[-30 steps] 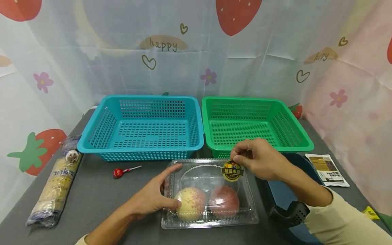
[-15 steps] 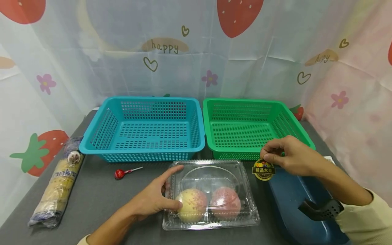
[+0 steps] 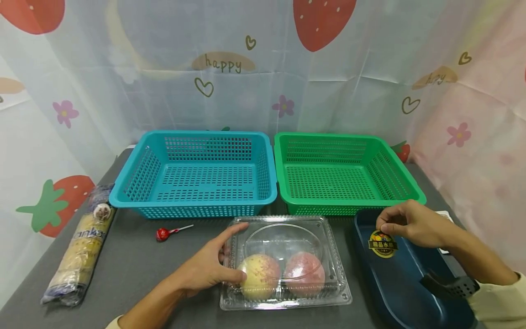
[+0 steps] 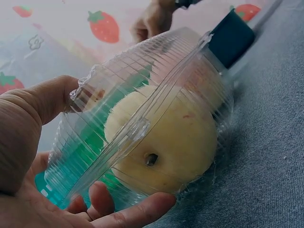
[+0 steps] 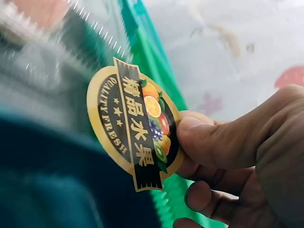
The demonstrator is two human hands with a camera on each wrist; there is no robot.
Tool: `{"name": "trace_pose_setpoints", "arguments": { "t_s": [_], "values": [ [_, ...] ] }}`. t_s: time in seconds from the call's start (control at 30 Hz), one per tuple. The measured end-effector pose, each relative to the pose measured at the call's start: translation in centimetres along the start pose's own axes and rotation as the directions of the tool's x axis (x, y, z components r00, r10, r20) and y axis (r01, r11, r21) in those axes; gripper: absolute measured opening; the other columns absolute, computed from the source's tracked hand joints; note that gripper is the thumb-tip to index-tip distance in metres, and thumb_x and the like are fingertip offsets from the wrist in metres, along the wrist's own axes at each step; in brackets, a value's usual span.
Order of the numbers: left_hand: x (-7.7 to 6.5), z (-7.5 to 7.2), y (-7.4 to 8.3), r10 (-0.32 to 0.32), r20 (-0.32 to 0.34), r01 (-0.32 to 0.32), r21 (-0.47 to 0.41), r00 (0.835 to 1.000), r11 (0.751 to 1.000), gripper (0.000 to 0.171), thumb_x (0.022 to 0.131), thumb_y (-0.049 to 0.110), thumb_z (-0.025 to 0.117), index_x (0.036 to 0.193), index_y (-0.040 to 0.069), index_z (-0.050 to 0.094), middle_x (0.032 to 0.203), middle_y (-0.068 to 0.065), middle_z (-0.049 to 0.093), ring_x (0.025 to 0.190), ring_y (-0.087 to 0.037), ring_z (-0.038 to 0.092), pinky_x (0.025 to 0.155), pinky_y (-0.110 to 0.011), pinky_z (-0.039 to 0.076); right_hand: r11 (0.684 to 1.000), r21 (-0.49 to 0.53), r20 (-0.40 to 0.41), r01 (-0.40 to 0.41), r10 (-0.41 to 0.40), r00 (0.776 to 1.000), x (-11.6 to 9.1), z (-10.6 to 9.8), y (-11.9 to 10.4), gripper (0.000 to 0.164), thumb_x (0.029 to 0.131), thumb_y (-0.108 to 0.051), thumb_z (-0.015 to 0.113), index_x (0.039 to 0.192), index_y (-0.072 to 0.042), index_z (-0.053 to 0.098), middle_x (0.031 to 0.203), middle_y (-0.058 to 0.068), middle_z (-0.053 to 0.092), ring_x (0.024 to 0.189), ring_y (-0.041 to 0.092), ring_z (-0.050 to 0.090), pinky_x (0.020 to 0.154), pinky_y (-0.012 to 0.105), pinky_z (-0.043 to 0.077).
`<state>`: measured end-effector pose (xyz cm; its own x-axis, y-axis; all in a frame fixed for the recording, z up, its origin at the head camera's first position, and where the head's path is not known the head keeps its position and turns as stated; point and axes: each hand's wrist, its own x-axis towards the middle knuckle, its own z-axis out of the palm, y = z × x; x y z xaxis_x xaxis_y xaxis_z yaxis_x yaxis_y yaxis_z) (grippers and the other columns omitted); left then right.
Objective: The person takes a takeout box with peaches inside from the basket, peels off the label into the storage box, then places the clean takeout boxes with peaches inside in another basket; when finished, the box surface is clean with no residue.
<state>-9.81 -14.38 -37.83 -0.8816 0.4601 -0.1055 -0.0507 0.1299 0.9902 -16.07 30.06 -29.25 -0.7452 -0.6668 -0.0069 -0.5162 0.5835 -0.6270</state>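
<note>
A hinged clear plastic fruit box [image 3: 283, 233] lies closed at the front centre. Two round fruits show through its lid: a yellow one with red flecks [image 3: 259, 276] and a pinkish-red one [image 3: 304, 273]. My left hand [image 3: 209, 267] grips the box's left side, thumb near the front and fingers at the back corner; in the left wrist view the fingers curl about the clear wall [image 4: 128, 135]. Between thumb and index finger, my right hand [image 3: 419, 225] pinches a round black-and-gold fruit sticker [image 5: 116, 114] by its edge, over the dark blue tray [image 3: 380, 288].
Behind the box stand a blue basket [image 3: 193, 197] and a green basket [image 3: 349, 201], side by side. A red lollipop [image 3: 163, 234] lies left of the box, and a long wrapped food pack [image 3: 82, 251] at the far left. A white packet [image 3: 445, 217] is mostly hidden behind the right hand.
My right hand has carried the sticker from the box's back right corner rightward, off the lid, to above the dark blue tray. The left hand keeps its grip on the box.
</note>
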Motion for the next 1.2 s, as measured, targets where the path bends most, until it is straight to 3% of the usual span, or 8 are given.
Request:
{"name": "trace_pose_setpoints", "arguments": {
  "t_s": [0.4, 0.73, 0.97, 1.2],
  "values": [
    [-0.1, 0.1, 0.0, -0.032, 0.036, 0.036, -0.118, 0.999, 0.992, 0.102, 0.067, -0.003, 0.079, 0.152, 0.019, 0.028, 0.101, -0.021, 0.032, 0.075, -0.028, 0.061, 0.062, -0.044, 0.056, 0.992, 0.124, 0.077, -0.015, 0.005, 0.997, -1.6, 1.9, 4.9, 0.015, 0.092, 0.002, 0.06, 0.083, -0.01, 0.064, 0.076, -0.009, 0.059, 0.065, 0.008, 0.053, 0.055, 0.026, 0.045],
    [-0.1, 0.1, 0.0, -0.029, 0.01, 0.03, -0.08, 1.0, 0.996, 0.101, 0.066, -0.002, 0.081, 0.151, 0.02, 0.031, 0.102, -0.021, 0.031, 0.066, -0.024, 0.06, 0.063, -0.039, 0.055, 0.997, 0.076, 0.134, -0.014, 0.004, 0.991, -1.9, 3.6, 7.0, 0.017, 0.091, 0.003, 0.061, 0.079, -0.009, 0.063, 0.072, -0.012, 0.054, 0.061, 0.0, 0.047, 0.05, 0.024, 0.042],
    [-0.1, 0.1, 0.0, -0.04, 0.027, 0.043, -0.124, 0.999, 0.991, 0.101, 0.066, -0.004, 0.08, 0.151, 0.02, 0.031, 0.101, -0.02, 0.03, 0.067, -0.026, 0.062, 0.063, -0.042, 0.056, 0.998, 0.047, 0.132, -0.03, 0.023, 0.991, -1.9, 4.2, 7.3, 0.016, 0.09, 0.0, 0.063, 0.079, -0.011, 0.064, 0.071, -0.013, 0.055, 0.061, 0.0, 0.048, 0.051, 0.024, 0.043],
    [-0.2, 0.0, 0.0, -0.05, 0.035, 0.055, -0.143, 0.998, 0.988, 0.1, 0.067, -0.004, 0.08, 0.151, 0.02, 0.031, 0.102, -0.022, 0.031, 0.067, -0.026, 0.063, 0.063, -0.042, 0.056, 0.99, -0.068, 0.099, -0.121, 0.128, 0.987, -2.1, 4.4, 7.0, 0.006, 0.089, -0.009, 0.068, 0.086, -0.013, 0.069, 0.079, -0.013, 0.061, 0.067, 0.002, 0.052, 0.057, 0.027, 0.046]
  ]
}}
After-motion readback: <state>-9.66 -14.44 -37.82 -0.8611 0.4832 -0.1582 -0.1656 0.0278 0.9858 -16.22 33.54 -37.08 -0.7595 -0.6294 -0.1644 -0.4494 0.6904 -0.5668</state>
